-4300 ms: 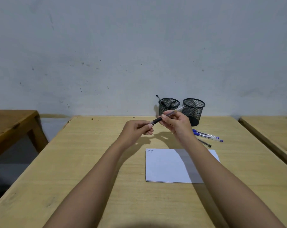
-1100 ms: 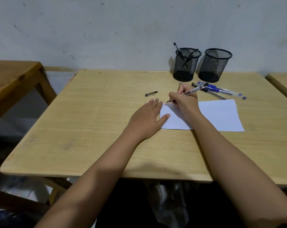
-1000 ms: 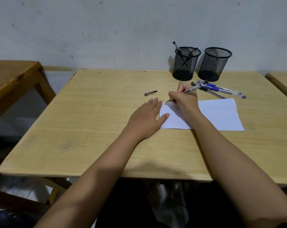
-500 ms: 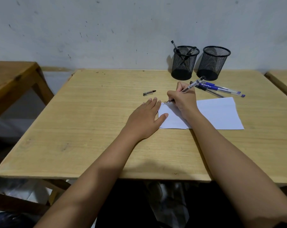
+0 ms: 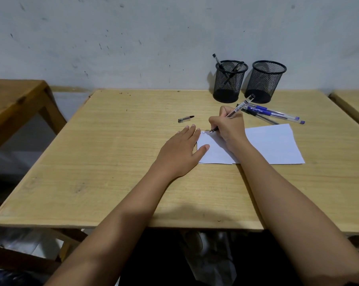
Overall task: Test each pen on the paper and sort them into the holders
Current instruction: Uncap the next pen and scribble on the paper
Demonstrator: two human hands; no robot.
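My right hand [image 5: 228,129] grips a clear-barrelled pen [image 5: 241,105] with its tip on the top left corner of the white paper [image 5: 271,144], where small scribbles show. My left hand [image 5: 181,150] lies flat, fingers together, with the thumb on the paper's left edge. The pen's black cap [image 5: 185,119] lies on the table behind my left hand. Three pens [image 5: 271,114], two of them blue, lie behind the paper. Two black mesh holders stand at the back: the left holder [image 5: 229,82] has pens in it, the right holder [image 5: 264,82] shows none.
The wooden table [image 5: 112,162] stands against a grey wall. Another wooden table [image 5: 11,104] stands to the left across a gap, and the edge of a third table [image 5: 353,104] shows at the right.
Since the earliest frame the pen has been uncapped, the cap laid on the table, and my right hand brought to the paper. Over the last second the pen tip has shifted only slightly.
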